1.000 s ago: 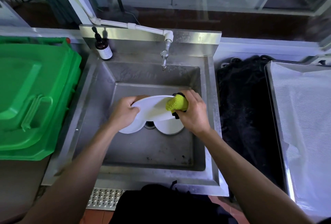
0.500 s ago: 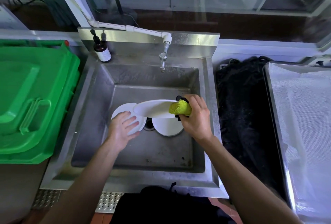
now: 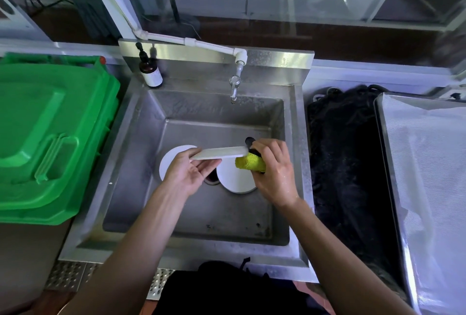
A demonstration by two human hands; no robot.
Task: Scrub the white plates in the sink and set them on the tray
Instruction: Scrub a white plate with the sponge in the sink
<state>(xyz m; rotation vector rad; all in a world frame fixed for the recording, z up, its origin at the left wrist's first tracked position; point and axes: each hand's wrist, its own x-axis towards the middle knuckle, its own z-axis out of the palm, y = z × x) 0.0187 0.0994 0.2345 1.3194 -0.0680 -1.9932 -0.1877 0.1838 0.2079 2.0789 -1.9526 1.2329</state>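
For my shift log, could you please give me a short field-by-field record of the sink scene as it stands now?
Left hand: palm up, supporting the near end of the tilted round white plate
Right hand: grips the yellow-green scrubbing sponge against that plate's right edge
Steel sink: two more white plates lie flat on its floor, one left, one right of the drain
Tap: no water visible
Cloth-lined metal tray: right of the sink, no plates visible on it
Green plastic bin: left of the sink
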